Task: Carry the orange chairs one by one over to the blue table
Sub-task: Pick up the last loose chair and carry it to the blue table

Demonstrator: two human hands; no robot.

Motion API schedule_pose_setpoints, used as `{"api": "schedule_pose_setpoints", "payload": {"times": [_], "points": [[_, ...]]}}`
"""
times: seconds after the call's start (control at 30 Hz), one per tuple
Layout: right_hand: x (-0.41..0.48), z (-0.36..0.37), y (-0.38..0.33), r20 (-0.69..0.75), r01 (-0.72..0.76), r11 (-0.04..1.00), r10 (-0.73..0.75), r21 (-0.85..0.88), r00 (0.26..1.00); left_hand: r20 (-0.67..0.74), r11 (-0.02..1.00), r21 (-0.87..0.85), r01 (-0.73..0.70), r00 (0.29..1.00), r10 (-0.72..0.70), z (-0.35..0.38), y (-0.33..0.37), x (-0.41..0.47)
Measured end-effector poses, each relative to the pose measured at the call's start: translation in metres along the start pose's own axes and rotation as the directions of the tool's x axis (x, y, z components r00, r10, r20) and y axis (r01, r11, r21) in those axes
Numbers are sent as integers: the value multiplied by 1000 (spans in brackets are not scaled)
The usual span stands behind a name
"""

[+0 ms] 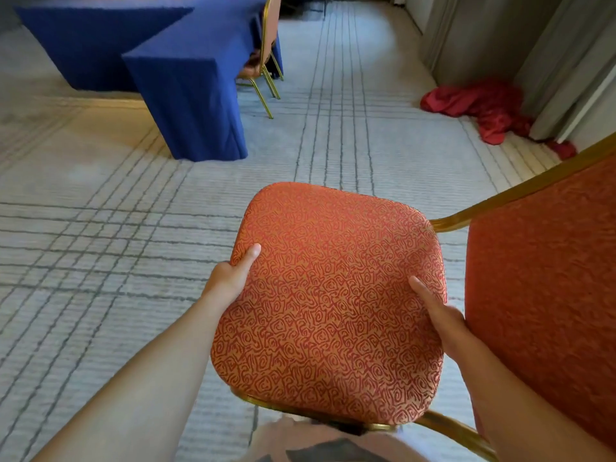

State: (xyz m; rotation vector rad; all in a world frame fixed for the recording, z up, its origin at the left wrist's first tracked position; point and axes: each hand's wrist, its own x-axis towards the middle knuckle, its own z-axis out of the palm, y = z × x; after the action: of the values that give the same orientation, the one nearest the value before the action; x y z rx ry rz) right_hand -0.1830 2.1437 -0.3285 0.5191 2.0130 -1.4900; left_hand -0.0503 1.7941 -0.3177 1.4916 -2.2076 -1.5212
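The orange chair with swirl-patterned upholstery and a gold metal frame (330,295) hangs in front of the person, above the pale lined carpet (100,228), well apart from the blue cloth-draped table (186,95). The left hand (230,278) grips the seat's left edge and the right hand (440,315) its right edge, thumbs on top; the fingers underneath are hidden. The chair is turned so that its backrest stands at the right.

The smooth padded edges give little purchase, so the chair could slip or swing. Its hidden legs might catch the table drape, or the seated chair (266,45) already there.

Counted: one carried chair, at least one at the table, two draped blue sections, one crumpled red cloth (483,108).
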Motion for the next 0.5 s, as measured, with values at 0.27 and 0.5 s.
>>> {"api": "schedule_pose_setpoints", "payload": {"times": [0.27, 0.5], "points": [[133, 64, -132, 18, -19, 1000, 19, -25, 1000, 48, 999, 1, 44, 998, -44, 23, 96, 166], [252, 118, -262, 60, -30, 999, 31, -27, 998, 12, 999, -17, 52, 999, -51, 34, 196, 305]]}}
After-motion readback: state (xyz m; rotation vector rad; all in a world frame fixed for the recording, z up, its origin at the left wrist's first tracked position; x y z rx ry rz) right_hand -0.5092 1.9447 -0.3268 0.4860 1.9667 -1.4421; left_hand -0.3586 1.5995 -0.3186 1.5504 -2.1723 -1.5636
